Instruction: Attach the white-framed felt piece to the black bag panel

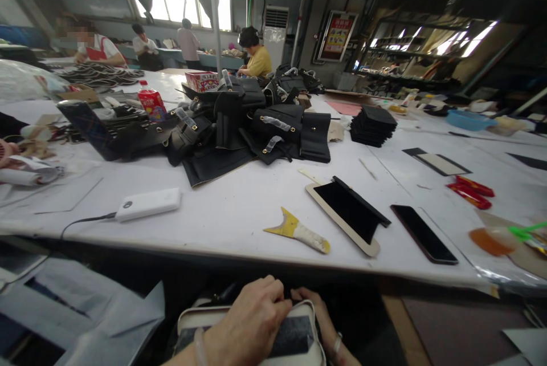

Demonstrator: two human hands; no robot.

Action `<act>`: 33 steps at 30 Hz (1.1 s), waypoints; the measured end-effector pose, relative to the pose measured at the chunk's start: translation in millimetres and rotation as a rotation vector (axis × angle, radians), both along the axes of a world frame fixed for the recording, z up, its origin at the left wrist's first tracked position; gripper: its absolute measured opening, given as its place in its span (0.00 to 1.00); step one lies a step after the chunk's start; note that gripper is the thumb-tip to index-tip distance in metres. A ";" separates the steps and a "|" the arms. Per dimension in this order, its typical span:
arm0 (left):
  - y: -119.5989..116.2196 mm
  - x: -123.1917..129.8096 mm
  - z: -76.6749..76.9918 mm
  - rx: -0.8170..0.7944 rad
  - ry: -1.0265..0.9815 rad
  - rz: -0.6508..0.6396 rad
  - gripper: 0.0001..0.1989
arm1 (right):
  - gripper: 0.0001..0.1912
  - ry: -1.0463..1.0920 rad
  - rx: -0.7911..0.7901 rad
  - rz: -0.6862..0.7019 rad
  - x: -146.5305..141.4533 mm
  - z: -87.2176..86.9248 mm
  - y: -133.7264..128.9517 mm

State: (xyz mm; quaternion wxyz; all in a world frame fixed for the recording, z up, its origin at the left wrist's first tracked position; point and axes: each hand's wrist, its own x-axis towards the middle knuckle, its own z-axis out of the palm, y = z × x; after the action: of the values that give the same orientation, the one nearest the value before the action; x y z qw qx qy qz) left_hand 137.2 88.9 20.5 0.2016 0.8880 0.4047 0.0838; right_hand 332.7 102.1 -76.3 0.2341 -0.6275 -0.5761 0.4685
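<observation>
From the head camera, the left hand (252, 317) lies curled over the top of a pale bag (256, 337) held below the table (239, 212) edge, fingers closed on its upper rim. The right hand (318, 320) sits just beside it, partly hidden behind the bag; whether it grasps cannot be told. Beyond both hands, on the table, lie a scraper (299, 232), a phone (423, 234) and a power bank (147, 204).

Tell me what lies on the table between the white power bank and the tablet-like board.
In the head view, only a yellow-and-white scraper lies between the white power bank and the board; otherwise the table is bare there.
</observation>
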 end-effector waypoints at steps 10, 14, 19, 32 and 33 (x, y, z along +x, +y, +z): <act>-4.0 0.6 -0.3 -0.006 0.040 0.003 0.08 | 0.18 0.011 -0.024 0.478 -0.2 91.1 29.9; -6.7 -1.4 -1.0 -0.023 0.045 0.004 0.11 | 0.13 0.011 -0.039 0.613 -5.6 99.7 35.4; -7.3 -6.4 -2.3 -0.093 -0.039 0.051 0.12 | 0.11 -0.018 -0.022 0.645 -9.1 102.5 31.1; 43.6 -110.7 -30.7 -0.821 -0.371 0.465 0.23 | 0.25 -0.264 -0.045 0.963 -32.1 98.5 47.5; 44.4 -122.2 -47.6 -0.912 -0.353 0.499 0.27 | 0.28 -0.282 -0.048 1.013 -38.1 93.9 51.1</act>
State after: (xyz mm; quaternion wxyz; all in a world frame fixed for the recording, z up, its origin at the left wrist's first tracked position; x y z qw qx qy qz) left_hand 15.0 133.2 -27.1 0.6048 0.5601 0.5585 0.0926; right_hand 294.7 153.1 17.6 -0.1162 -0.3325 -0.8222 0.4471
